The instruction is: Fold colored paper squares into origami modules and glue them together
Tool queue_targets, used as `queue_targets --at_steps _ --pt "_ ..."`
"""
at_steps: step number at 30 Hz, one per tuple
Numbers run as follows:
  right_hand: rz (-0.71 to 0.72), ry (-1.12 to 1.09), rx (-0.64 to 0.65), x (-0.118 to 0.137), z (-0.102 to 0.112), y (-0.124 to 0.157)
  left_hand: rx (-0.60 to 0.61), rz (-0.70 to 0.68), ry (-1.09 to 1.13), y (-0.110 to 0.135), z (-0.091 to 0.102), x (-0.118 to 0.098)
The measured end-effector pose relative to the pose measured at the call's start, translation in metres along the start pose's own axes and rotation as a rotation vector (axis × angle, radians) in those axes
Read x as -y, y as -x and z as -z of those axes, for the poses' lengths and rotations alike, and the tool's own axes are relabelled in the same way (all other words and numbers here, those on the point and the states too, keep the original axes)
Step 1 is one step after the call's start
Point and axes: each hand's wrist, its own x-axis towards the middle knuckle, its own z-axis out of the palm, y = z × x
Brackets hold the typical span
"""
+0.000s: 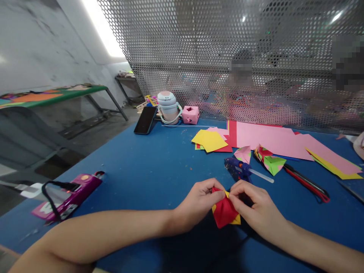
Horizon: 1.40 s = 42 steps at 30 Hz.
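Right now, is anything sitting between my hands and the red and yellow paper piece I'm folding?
No, nothing visible. Your left hand and right hand both pinch the red and yellow paper piece at its top edge. The blue glue gun lies on the table just behind it, not between.

Pinches red-and-yellow folded paper (pixel 224 213) at its top edge with left hand (pixel 199 203) and right hand (pixel 256 207), low over blue table (pixel 159 163), just short of glue gun (pixel 238 169).

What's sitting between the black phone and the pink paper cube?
In the head view, a pale lidded flask stands between the phone and the cube.
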Motion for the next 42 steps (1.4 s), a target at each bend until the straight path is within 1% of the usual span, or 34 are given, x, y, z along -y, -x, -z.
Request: queue_targets --at_steps 3,6,10,13,15,17,20,24,26,29,32,34,36,40,42 --pt "-0.066 -0.005 -0.008 0.000 -0.002 0.000 0.005 -0.016 -0.025 0.001 0.001 -0.002" --pt "-0.084 0.014 -0.031 0.001 -0.003 0.001 0.007 -0.011 -0.026 0.001 0.000 -0.002" --pt "-0.081 0.039 -0.035 0.000 -0.004 0.004 0.082 0.034 -0.012 0.000 0.000 0.001" --pt "-0.055 0.038 -0.010 -0.002 -0.003 0.004 0.090 -0.029 -0.124 -0.001 0.002 0.002" --pt "-0.050 -0.017 -0.006 -0.004 -0.002 0.005 0.067 -0.082 -0.204 -0.002 0.004 0.000" --pt "-0.071 -0.101 -0.015 -0.004 0.000 0.005 0.021 -0.106 -0.243 -0.002 0.005 -0.002" --pt "-0.129 -0.161 0.009 -0.003 0.001 0.005 -0.069 -0.080 -0.186 -0.004 0.006 -0.002" --pt "-0.169 -0.021 0.074 -0.003 0.000 0.003 -0.154 -0.040 -0.044 -0.009 0.005 0.003" --pt "-0.152 0.052 0.063 -0.004 -0.001 0.002 -0.151 -0.037 0.009 -0.011 0.005 0.005" --pt "-0.081 0.105 0.033 -0.005 -0.003 0.002 -0.109 0.000 0.063 -0.011 0.003 0.004" --pt "0.015 0.148 0.015 -0.006 -0.003 0.004 -0.054 0.037 0.065 -0.009 0.002 0.002" --pt "0.057 0.149 0.008 -0.006 -0.003 0.004 -0.044 0.039 0.048 -0.007 0.002 0.001" --pt "0.052 0.134 0.004 -0.005 -0.003 0.005 -0.062 0.034 0.059 -0.007 0.002 0.002" --pt "-0.043 0.128 -0.011 -0.004 -0.002 0.004 -0.138 0.012 0.148 -0.007 0.003 0.004" --pt "-0.064 0.130 -0.029 -0.004 -0.002 0.003 -0.151 -0.010 0.193 -0.006 0.002 0.004"
